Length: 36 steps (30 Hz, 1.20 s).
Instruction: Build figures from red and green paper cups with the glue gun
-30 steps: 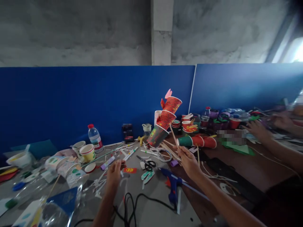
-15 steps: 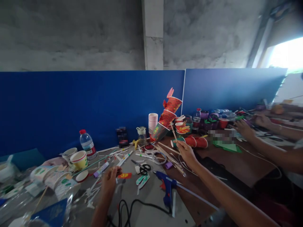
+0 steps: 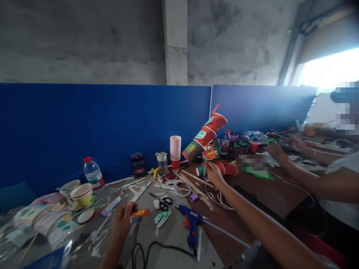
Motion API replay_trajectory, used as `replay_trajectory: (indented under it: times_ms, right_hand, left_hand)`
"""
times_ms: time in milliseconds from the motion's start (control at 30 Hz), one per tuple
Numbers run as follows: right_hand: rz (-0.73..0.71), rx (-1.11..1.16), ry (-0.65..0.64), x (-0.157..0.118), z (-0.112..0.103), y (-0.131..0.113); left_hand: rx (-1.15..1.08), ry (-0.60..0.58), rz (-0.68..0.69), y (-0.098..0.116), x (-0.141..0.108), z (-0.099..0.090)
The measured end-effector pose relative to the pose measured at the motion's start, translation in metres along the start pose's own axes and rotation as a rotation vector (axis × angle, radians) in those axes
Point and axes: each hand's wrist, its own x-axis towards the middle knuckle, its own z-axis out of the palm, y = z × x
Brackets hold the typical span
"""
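My right hand (image 3: pixel 215 175) is closed on a thin wooden stick (image 3: pixel 206 155). On the upper part of that stick hangs a tilted chain of red and green paper cups (image 3: pixel 205 136), raised above the table. My left hand (image 3: pixel 125 215) has its fingers pinched together at the edge of a small red paper piece with yellow marks (image 3: pixel 141 212). Right of it lie black scissors (image 3: pixel 165 203), a green and white cutout (image 3: pixel 162 218) and a blue glue gun (image 3: pixel 193 224). Another row of red and green cups (image 3: pixel 228 169) lies behind my right hand.
A water bottle (image 3: pixel 94 175) and a yellow cup (image 3: pixel 82 195) stand at the left. A tall cup stack (image 3: pixel 175 149) and a glass jar (image 3: pixel 162 163) stand near the blue partition (image 3: pixel 106 123). Another person's hands (image 3: pixel 276 154) are at the right.
The cup chain has turned and tilted further right, and the stick in my right hand is more upright. The whole view has shifted, with things now further left. My left hand keeps its pinch.
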Motion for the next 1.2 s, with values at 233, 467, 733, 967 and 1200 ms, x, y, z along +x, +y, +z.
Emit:
replay_trajectory:
  times_ms: [233,467,733,967,1200]
  right_hand:
    - [-0.014,-0.082,-0.064,0.021,0.003,-0.006]
    - [-0.177,-0.022,-0.338,-0.022,0.019,-0.030]
    - [-0.420,0.076,-0.687,-0.075,0.027,-0.061]
    - [-0.537,0.009,-0.838,-0.099,0.042,-0.077]
    - [-0.713,-0.072,-1.007,-0.109,0.063,-0.094]
  left_hand:
    - [-0.064,-0.018,-0.102,-0.008,0.005,-0.002]
    - [-0.152,-0.045,-0.075,-0.006,0.001,-0.003]
    - [-0.804,-0.296,-0.302,0.009,-0.007,-0.002]
    - [-0.999,-0.540,-0.155,0.034,-0.022,-0.007]
    - [-1.060,-0.426,-0.187,0.043,-0.023,-0.009]
